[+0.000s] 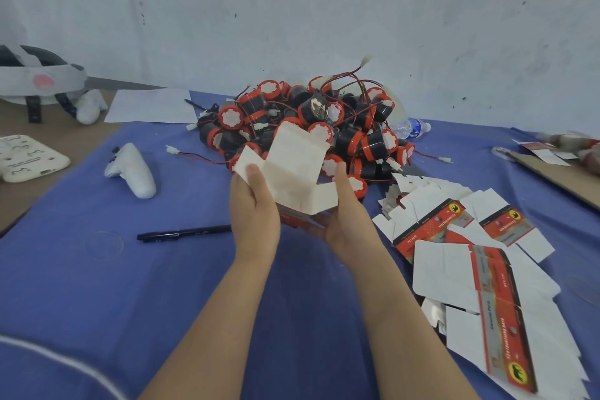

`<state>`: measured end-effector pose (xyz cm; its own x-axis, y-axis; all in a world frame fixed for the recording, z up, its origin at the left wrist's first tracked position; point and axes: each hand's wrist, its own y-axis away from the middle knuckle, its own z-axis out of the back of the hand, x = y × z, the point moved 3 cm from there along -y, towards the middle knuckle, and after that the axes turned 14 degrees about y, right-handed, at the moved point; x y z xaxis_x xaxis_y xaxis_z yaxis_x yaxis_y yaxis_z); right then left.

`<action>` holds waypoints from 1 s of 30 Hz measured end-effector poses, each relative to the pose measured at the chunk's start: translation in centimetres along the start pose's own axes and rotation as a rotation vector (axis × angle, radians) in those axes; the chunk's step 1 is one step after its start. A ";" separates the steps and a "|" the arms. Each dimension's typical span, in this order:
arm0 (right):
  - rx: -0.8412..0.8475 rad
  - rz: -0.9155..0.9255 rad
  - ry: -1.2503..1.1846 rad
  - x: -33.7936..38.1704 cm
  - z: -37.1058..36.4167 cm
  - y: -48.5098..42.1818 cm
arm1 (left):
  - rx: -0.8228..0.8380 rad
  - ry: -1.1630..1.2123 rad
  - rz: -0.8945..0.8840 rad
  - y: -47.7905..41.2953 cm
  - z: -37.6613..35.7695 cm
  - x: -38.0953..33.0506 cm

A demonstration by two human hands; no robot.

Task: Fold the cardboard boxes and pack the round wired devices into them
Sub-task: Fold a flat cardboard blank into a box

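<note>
I have one cardboard box [292, 172] up between both grips, just above the desk [162, 286] and right in front of the pile of round wired devices [308, 127]. The box is half formed: its white inside faces me, one flap stands up at the top and another sticks out to the lower right.

My left grip [255, 201] holds the box's left side, thumb pressed on the left flap and fingers curled beneath. My right grip [349, 214] holds the right side, thumb up along the wall and fingers tucked under the base. Both grips are closed on that one box and carry nothing else.

The devices are black drums with red rims and white round faces, trailing red and black wires with white plugs. They are heaped and overlapping, several dozen by my eye; I cannot give an exact count. None is in the box or touching either grip.

To the right of my right grip lie the flat box blanks [470, 253], red and grey printed, white flaps spread, overlapping one another. I make out at least four; the stack hides the rest.

On the blue cloth to the left: one black pen [185, 233] near my left wrist, and one white controller [131, 169] farther off. One water bottle [410, 127] lies behind the pile.
</note>
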<state>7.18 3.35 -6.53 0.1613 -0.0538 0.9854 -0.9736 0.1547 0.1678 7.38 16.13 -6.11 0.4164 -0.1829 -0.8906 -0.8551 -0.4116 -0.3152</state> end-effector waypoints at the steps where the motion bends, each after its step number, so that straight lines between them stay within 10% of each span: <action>1: 0.033 0.005 0.020 -0.1 -0.4 0.0 | 0.034 -0.018 -0.024 0.1 -0.2 0.1; 9: -0.253 0.068 -0.054 0.1 1.6 0.3 | 0.110 0.493 0.482 0.1 -1.2 1.0; 21: -0.198 -0.046 -0.254 -0.1 1.3 0.2 | 0.451 0.697 0.625 0.4 -1.4 1.1; 25: -0.229 -0.058 -0.040 0.3 1.8 0.3 | 0.498 0.412 0.491 0.9 -1.8 0.8; 30: -0.567 0.360 0.632 1.9 3.2 0.1 | 0.112 0.429 0.326 -0.2 -0.5 0.9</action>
<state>6.87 0.12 -4.76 0.0850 0.6139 0.7848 -0.7839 0.5274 -0.3276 8.06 15.57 -6.67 0.1933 -0.6422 -0.7418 -0.9787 -0.1797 -0.0994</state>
